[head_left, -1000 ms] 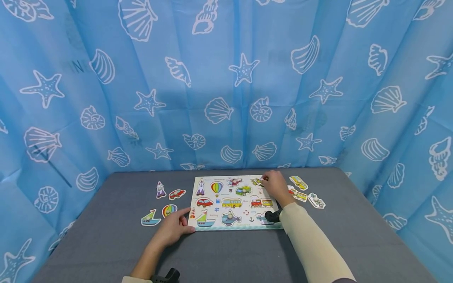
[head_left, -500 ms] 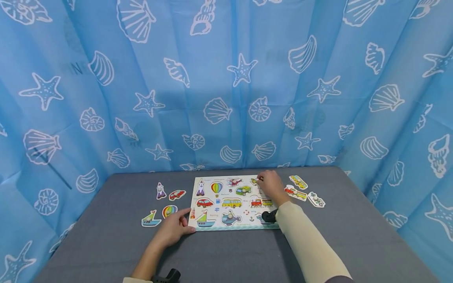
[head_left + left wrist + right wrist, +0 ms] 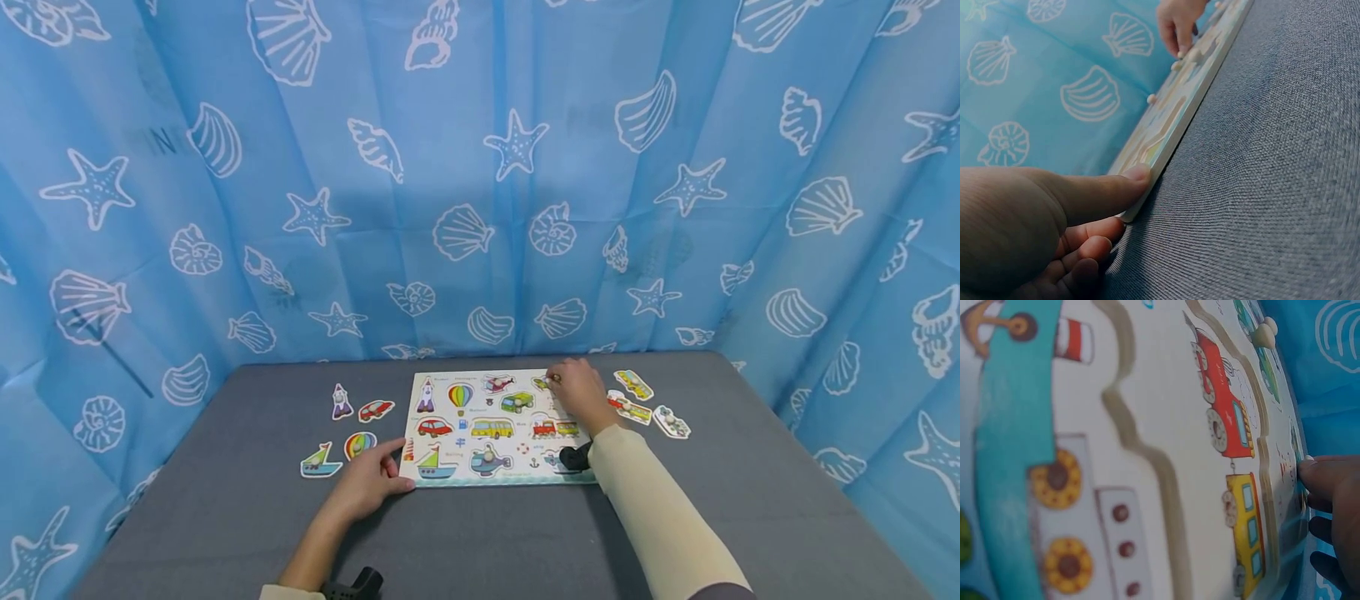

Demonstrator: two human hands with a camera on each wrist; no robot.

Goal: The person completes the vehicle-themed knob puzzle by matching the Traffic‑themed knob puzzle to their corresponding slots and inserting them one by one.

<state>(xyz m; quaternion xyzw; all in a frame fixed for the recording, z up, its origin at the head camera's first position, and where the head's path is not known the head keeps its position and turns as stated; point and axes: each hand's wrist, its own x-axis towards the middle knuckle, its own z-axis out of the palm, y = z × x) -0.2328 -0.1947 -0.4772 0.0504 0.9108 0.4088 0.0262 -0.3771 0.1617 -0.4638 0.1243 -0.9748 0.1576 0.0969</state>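
A wooden knob puzzle board [image 3: 480, 482] printed with vehicles lies flat on the table. My left hand [image 3: 367, 485] pinches its near left corner; in the left wrist view the thumb [image 3: 1107, 195] lies on top and the other fingers curl at the edge below. At the board's far right corner, my right hand [image 3: 581, 392] pinches the small knob of a yellow-green puzzle piece [image 3: 540, 383], most of which the hand hides. The helicopter piece [image 3: 498, 384], green truck piece [image 3: 517, 402] and blue aircraft piece [image 3: 489, 461] sit in the board.
Left of the board lie loose rocket [image 3: 341, 402], red car [image 3: 376, 411], sailboat [image 3: 321, 462] and balloon [image 3: 360, 445] pieces. On the right are bus [image 3: 633, 385], train [image 3: 628, 407] and grey-white [image 3: 671, 422] pieces. A blue shell-print curtain [image 3: 480, 183] hangs behind the grey tabletop [image 3: 480, 542].
My right hand has shifted slightly left over the board's far right corner, still at the yellow-green piece. My left hand has stayed at the near left corner.
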